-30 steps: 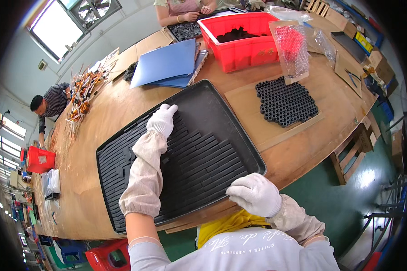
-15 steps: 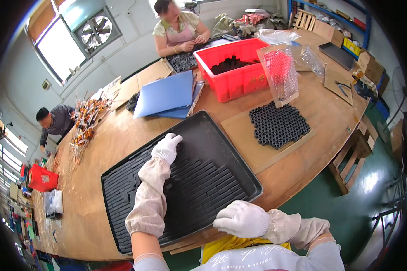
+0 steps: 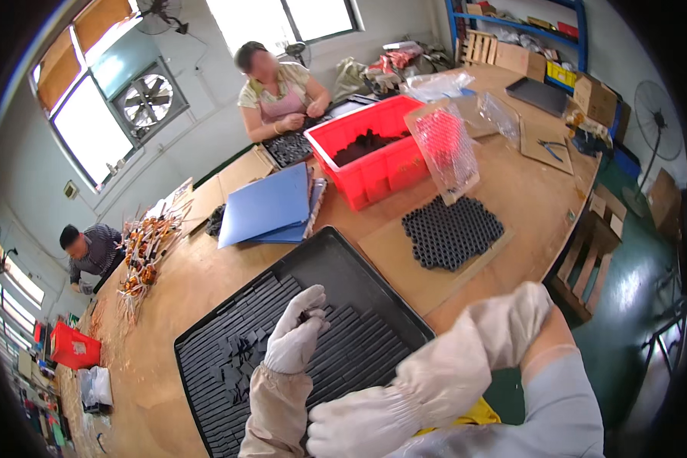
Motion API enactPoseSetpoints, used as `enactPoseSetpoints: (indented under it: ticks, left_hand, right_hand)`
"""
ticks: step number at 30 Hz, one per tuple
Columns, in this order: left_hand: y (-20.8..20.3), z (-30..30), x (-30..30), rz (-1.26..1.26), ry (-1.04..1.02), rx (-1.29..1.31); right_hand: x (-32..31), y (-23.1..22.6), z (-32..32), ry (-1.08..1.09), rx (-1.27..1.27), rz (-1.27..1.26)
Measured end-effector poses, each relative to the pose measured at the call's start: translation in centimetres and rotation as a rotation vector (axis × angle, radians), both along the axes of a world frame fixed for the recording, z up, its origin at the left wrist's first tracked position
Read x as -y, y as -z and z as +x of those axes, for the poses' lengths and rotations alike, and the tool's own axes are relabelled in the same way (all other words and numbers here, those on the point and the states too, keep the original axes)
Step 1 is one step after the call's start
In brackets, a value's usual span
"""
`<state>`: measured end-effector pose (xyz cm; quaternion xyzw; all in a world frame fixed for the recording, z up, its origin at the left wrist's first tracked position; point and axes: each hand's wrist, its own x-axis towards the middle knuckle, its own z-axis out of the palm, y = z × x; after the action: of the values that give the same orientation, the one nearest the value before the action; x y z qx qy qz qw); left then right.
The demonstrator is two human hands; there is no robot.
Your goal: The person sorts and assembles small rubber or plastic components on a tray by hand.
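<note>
A black tray (image 3: 359, 276) lies in front of me, with rows of small black rectangular blocks (image 3: 362, 343) packed side by side. On top of the rows, left of my hands, is a loose heap of similar blocks (image 3: 238, 365). My left hand (image 3: 294, 336), in a white glove, is raised over the tray's middle; its fingers are closed around small dark blocks that show between thumb and fingertips. My right hand (image 3: 366, 424), also gloved, is over the tray's near part with fingers curled under. Whatever it may hold is hidden.
A honeycomb-like cluster of black rings (image 3: 452, 233) lies on cardboard to the right. Beyond stand a red bin (image 3: 378, 179) of dark pieces, blue sheets (image 3: 267, 204) and bubble wrap (image 3: 446, 149). Pliers (image 3: 551, 150) lie far right. One person sits across the table; another bends at the left.
My left hand has drawn nearer and turned, now showing dark blocks in its fingers and uncovering the loose heap. My right hand has moved left over the tray. The view has shifted.
</note>
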<state>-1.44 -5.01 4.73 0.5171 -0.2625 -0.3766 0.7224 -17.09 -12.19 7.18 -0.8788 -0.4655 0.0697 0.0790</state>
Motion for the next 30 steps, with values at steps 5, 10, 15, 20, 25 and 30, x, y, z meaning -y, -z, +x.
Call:
enactPoseSetpoints:
  ticks: [5, 10, 15, 20, 25, 30]
  left_hand:
    - [5.7, 2.3, 0.2, -0.422, 0.175, -0.381]
    - [7.3, 1.9, -0.7, -0.196, 0.196, -0.392]
    - [9.8, -0.6, -1.8, -0.114, 0.224, -0.484]
    - [11.3, -2.0, -2.0, -0.102, 0.222, -0.534]
    - [12.0, -3.3, -2.5, -0.084, 0.21, -0.564]
    - [12.0, -4.4, -2.4, -0.068, 0.181, -0.579]
  right_hand:
    - [-1.3, 1.7, 0.1, 0.069, -0.222, -0.067]
    - [-2.6, 2.1, 0.2, 0.245, -0.175, 0.096]
    - [-2.6, 3.3, -0.5, 0.326, -0.166, 0.151]
    - [-1.4, 3.6, 0.0, 0.366, -0.119, 0.14]
    - [-0.3, 3.7, 0.6, 0.393, -0.053, 0.141]
    - [1.5, 3.5, 1.6, 0.404, 0.024, 0.148]
